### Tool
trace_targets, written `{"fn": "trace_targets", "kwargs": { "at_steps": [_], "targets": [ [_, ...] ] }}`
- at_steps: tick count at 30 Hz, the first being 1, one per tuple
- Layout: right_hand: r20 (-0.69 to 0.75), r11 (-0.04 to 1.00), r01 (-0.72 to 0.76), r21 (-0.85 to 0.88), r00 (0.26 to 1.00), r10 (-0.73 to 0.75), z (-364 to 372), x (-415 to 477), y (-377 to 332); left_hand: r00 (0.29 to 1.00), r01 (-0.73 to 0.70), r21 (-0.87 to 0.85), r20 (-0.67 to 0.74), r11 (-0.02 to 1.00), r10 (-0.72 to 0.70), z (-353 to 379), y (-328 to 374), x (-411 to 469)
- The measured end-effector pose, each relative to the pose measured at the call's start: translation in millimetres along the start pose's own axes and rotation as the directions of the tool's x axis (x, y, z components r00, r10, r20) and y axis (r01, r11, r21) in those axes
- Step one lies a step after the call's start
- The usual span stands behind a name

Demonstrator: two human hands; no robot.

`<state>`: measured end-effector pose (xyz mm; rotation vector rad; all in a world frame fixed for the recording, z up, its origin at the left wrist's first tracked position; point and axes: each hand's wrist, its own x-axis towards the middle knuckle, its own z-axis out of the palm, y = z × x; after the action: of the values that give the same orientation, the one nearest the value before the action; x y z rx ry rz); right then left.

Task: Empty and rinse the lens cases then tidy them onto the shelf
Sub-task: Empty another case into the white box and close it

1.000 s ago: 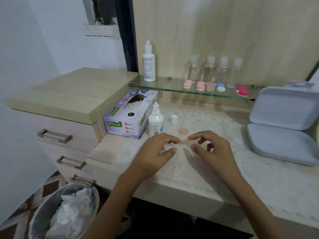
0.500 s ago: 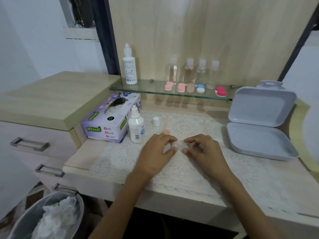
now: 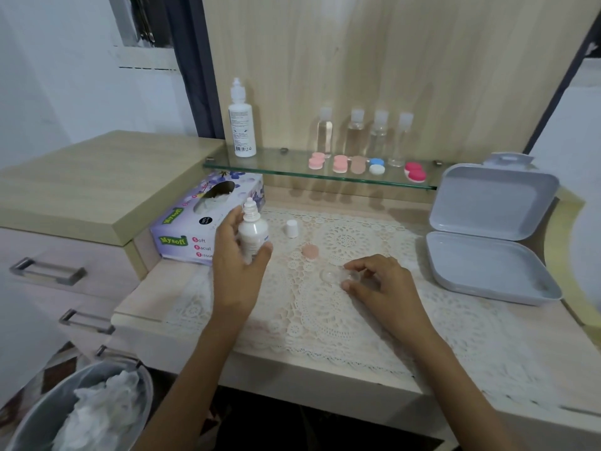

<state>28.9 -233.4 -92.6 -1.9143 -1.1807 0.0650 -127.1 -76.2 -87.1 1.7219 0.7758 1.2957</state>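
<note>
Hands divide the job: left hand grips the uncapped solution bottle upright, apparently ready to pour, while right hand pinches the open clear lens case against the lace-covered surface, likely steadying it for rinsing, near a peach lid.

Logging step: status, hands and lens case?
Left hand grips uncapped solution bottle. Right hand pinches clear lens case on doily. Peach lid, white cap loose nearby.

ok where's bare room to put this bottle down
Widest: the lace mat's near half, toward the counter edge. Also between the right hand and the grey box. Crowded around the white cap, pink lid and clear case.
</note>
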Motion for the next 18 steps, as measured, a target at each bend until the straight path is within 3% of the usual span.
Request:
{"fn": "trace_targets", "kwargs": {
  "at_steps": [4, 7, 10, 12, 18],
  "targets": [
    [-0.001, 1.0, 0.007, 0.004, 1.0, -0.007, 1, 0, 1, 0.984, 0.128, 0.087, 0.114, 0.988, -0.137, -5, -12, 4],
    [-0.001, 1.0, 0.016, 0.0, 1.0, -0.016, 1, -1, 1, 0.974, 0.136, 0.137, 0.162, 0.981, -0.158, -5, -12, 6],
    [-0.004, 0.999, 0.031, -0.007, 1.0, -0.031, 2, -1, 2, 0.971, 0.026, 0.134, 0.23, 0.991, -0.056, -5, -6, 3],
    [-0.007, 0.999, 0.035, -0.006, 0.999, -0.036, 2, -1, 2, 0.955, -0.098, 0.22, 0.296, 0.97, 0.03, -5, -3, 2],
    [-0.004, 0.999, 0.04, -0.034, 0.999, -0.04, 3, 0, 3, 0.813, -0.45, 0.454, 0.564, 0.769, 0.142, -7, -3, 12]
  ]
}}
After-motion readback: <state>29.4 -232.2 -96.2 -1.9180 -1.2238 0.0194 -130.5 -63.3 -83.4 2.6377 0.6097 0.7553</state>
